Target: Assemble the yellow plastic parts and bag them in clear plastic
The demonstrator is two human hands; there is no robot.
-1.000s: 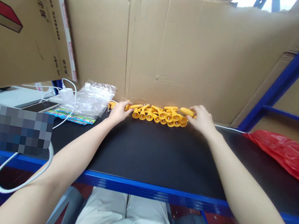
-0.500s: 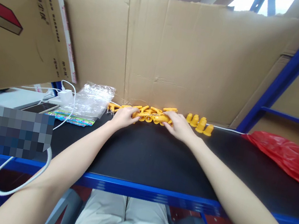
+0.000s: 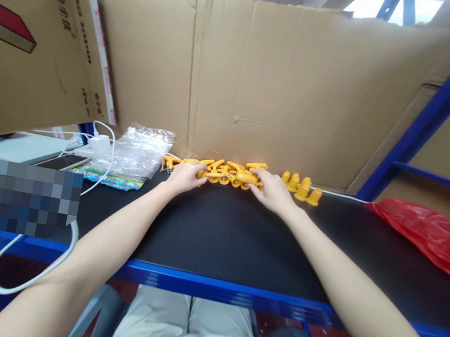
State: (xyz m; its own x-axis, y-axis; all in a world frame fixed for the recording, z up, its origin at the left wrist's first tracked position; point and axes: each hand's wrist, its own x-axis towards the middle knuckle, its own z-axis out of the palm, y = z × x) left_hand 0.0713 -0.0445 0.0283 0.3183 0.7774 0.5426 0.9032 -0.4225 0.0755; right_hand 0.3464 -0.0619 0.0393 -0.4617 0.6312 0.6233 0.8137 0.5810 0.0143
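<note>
Close to the cardboard wall, both hands work among a row of yellow plastic pieces (image 3: pixel 217 164), some with thin metal spirals like corkscrews. My left hand (image 3: pixel 184 177) is closed, thumb and fingers pinching what looks like a yellow corkscrew (image 3: pixel 215 175), its spiral pointing right. My right hand (image 3: pixel 273 193) is closed around the right end of a yellow plastic piece (image 3: pixel 248 178); its exact shape is partly hidden by the fingers. Just right of that hand, several yellow bell-shaped pieces (image 3: pixel 303 188) stand upright on the black tabletop (image 3: pixel 222 232).
A clear plastic bag (image 3: pixel 141 148) lies on colourful packets (image 3: pixel 118 180) at left, near a white charger (image 3: pixel 99 144) with cables. A large printed carton (image 3: pixel 33 42) overhangs that side. A red plastic bag (image 3: pixel 426 236) lies at right. The blue shelf edge (image 3: pixel 229 290) runs in front.
The metal spiral between my hands sits lower and farther left, nearer my left fingers. My right hand has shifted slightly right. The surroundings stay as they were.
</note>
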